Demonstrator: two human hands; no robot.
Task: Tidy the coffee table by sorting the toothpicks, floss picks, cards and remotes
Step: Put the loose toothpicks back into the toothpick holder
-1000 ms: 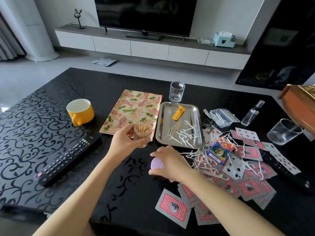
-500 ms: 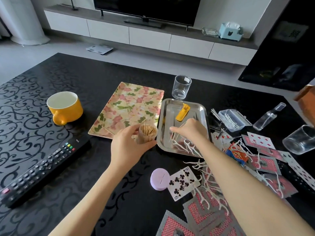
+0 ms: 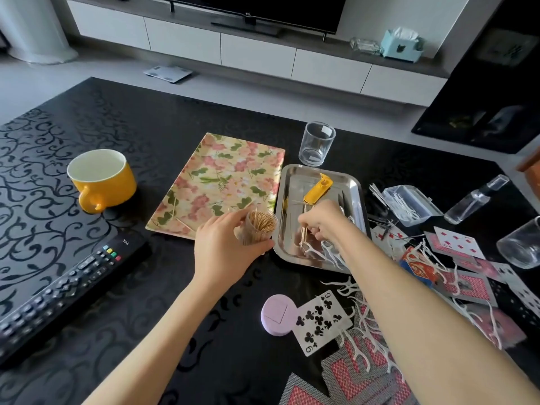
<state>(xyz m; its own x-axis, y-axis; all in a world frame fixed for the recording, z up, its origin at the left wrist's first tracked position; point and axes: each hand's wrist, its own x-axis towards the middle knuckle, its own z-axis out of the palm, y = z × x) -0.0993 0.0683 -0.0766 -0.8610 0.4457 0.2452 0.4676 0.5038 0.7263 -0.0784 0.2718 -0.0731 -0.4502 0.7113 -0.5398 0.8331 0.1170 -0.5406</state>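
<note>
My left hand [image 3: 223, 249] grips a clear toothpick jar [image 3: 260, 229] full of toothpicks, just left of the steel tray [image 3: 292, 247]. Over that tray my right hand [image 3: 324, 223] pinches a few loose toothpicks [image 3: 304, 238]. White floss picks [image 3: 327, 252] lie in the tray's near end and spill over the playing cards [image 3: 320, 320] to the right. The jar's purple lid [image 3: 276, 314] lies beside the nine of clubs. A black remote [image 3: 67, 290] lies at the left. A few stray toothpicks rest on the floral tray [image 3: 222, 182].
A yellow mug [image 3: 102, 179] stands left of the floral tray. A clear glass [image 3: 317, 143] stands behind the steel tray, which also holds a yellow item [image 3: 318, 190]. At the right are a clear floss box [image 3: 409, 204], a spray bottle [image 3: 473, 200] and another glass [image 3: 523, 247].
My right hand left the purple lid on the table, moved up into the steel tray and closed its fingers on loose toothpicks. My left hand kept holding the jar.
</note>
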